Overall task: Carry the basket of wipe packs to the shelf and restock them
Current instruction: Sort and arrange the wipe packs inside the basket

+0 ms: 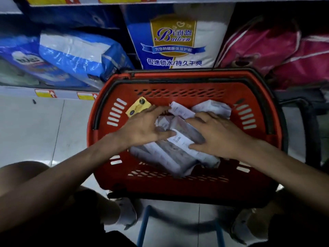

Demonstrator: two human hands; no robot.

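A red plastic basket point(185, 82) sits on the floor in front of the bottom shelf. Inside lie several white and grey wipe packs point(170, 154) in a loose heap, plus a yellow pack point(138, 106) at the back left. Both my hands are down in the basket. My left hand point(142, 125) reaches over the heap with spread, bent fingers, the thumb touching a pack. My right hand point(213, 134) grips the top wipe pack point(187, 134), thumb at its near edge and fingers over its far side.
The bottom shelf point(23, 90) holds blue diaper bags point(76, 54), a white and blue Baileen bag point(176, 36) and pink bags point(277, 50). Yellow price tags point(45, 93) line the shelf edge. My knees and shoes frame a blue stool leg point(144, 227) on the pale tiled floor.
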